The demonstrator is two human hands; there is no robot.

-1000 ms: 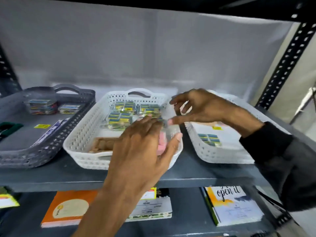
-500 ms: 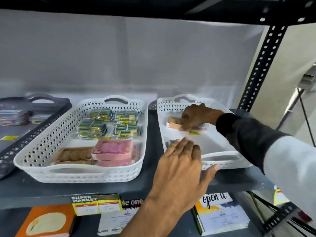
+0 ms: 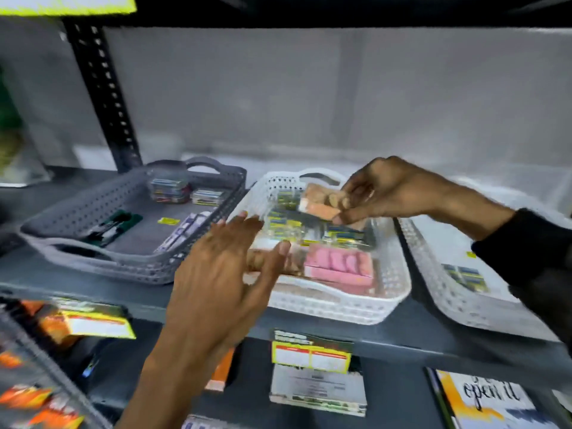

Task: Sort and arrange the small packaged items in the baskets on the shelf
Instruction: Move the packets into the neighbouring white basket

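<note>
My right hand pinches a peach-coloured packet and holds it over the back of the middle white basket. That basket holds several blue-and-yellow packets, a pink packet and a brown packet partly hidden by my left hand. The left hand hovers open with fingers spread over the basket's front left corner. A grey basket on the left holds small stacked packets. A second white basket on the right holds a blue-and-yellow packet.
The baskets stand on a grey metal shelf with a black perforated upright at the left. A yellow price tag hangs on the shelf edge. Booklets and cards lie on the shelf below.
My right hand has lifted the peach packet out of the right white basket and carried it left over the middle basket. My left hand has moved left too. The view has swung left.
</note>
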